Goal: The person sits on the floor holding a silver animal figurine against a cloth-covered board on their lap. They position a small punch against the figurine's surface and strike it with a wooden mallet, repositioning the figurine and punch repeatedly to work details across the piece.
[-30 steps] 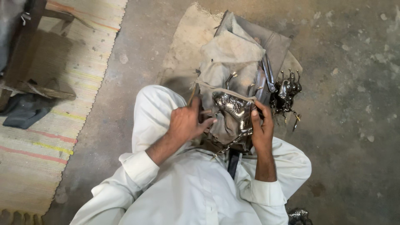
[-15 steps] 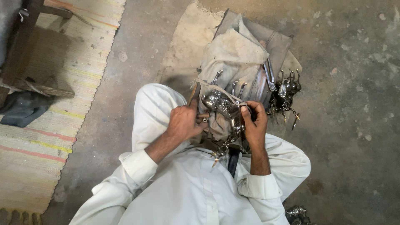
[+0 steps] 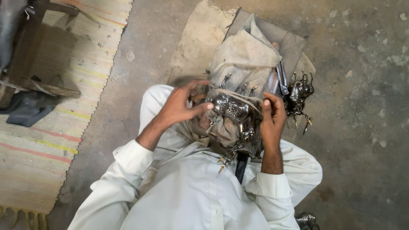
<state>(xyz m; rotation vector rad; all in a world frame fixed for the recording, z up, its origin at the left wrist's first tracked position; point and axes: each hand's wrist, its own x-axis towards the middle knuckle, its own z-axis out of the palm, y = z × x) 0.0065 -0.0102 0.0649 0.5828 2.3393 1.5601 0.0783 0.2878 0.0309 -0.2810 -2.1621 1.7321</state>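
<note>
both hands (image 3: 183, 104) (image 3: 272, 117) pinch a shiny metal piece (image 3: 232, 110) over the cloth (image 3: 247, 55); more pieces (image 3: 300, 91) wait beside, seemingly unworked.

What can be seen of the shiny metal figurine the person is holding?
The metal figurine looks like polished silver-coloured cast metal, shaped like an animal with thin legs pointing up and away. It lies on a worn grey cloth over the person's lap. The left hand touches its near end; the right hand steadies its other side.
</note>
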